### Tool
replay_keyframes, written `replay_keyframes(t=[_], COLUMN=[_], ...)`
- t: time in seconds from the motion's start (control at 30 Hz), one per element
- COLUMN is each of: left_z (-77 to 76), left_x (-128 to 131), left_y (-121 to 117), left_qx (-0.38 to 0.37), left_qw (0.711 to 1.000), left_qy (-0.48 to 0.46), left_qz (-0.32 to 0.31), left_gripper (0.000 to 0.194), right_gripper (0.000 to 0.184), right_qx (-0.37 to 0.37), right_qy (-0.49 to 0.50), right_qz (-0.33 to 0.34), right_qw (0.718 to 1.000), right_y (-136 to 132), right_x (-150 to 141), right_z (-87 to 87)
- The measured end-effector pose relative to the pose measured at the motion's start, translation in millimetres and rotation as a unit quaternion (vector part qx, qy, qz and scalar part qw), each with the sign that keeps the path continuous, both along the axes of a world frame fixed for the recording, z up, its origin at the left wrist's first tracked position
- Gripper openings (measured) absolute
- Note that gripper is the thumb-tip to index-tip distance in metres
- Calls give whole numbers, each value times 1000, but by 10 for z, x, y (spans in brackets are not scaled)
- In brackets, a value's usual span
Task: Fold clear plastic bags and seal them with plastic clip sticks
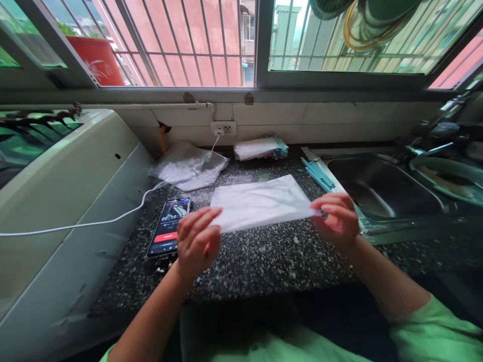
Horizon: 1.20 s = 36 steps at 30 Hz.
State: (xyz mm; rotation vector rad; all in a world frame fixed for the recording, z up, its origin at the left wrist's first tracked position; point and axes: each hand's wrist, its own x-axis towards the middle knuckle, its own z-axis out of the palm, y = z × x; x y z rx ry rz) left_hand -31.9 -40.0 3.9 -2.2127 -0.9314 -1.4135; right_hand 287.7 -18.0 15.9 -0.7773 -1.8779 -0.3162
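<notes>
A flat, thin white plastic bag is stretched between my two hands over the dark speckled counter. My left hand pinches its near left corner, fingers closed. At the near right corner, my right hand grips the bag between thumb and fingers. Just left of my left hand lies a phone with a lit timer screen. Several teal strips lie beyond my right hand, near the sink. Behind the bag rests a stack of white packets with teal and pink parts at one end.
Clear plastic bags are piled at the back left, near a wall socket with a white cable running left. A metal sink is set in at the right, with a basin beside it. A pale appliance borders the left.
</notes>
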Motion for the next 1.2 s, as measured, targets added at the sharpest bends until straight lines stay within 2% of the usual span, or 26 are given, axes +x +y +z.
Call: replay_keyframes(t=[0.1, 0.2, 0.37, 0.5, 0.7, 0.83, 0.93, 1.1, 1.2], left_z=[-195, -352, -430, -425, -418, -386, -318, -243, -287], left_x=[4, 96, 183, 147, 132, 126, 139, 333, 503], left_y=[-156, -218, -190, -164, -150, -150, -143, 40, 231], left_qx=[-86, -174, -297, -316, -313, -319, -352, -390, -407], left_qw=[985, 958, 916, 913, 918, 914, 903, 901, 890], left_qy=[136, 211, 236, 212, 175, 177, 165, 110, 169], left_qz=[-57, -83, -131, -148, -169, -175, -181, -158, -120], left_gripper=[17, 15, 21, 22, 19, 13, 6, 20, 38], right_gripper=[22, 23, 36, 36, 37, 29, 28, 25, 31], right_qx=[-61, -100, -167, -187, -209, -198, -170, -132, -144], right_qy=[-155, -250, -302, -297, -296, -291, -302, -313, -289], right_qz=[66, 77, 84, 118, 113, 87, 80, 103, 105], right_qw=[984, 960, 935, 929, 925, 932, 935, 935, 941], right_y=[-202, -301, -248, -144, 51, 185, 245, 299, 346], right_x=[134, 171, 145, 161, 246, 260, 226, 117, 42], right_z=[-260, -438, -500, -489, -483, -474, -480, -523, -545])
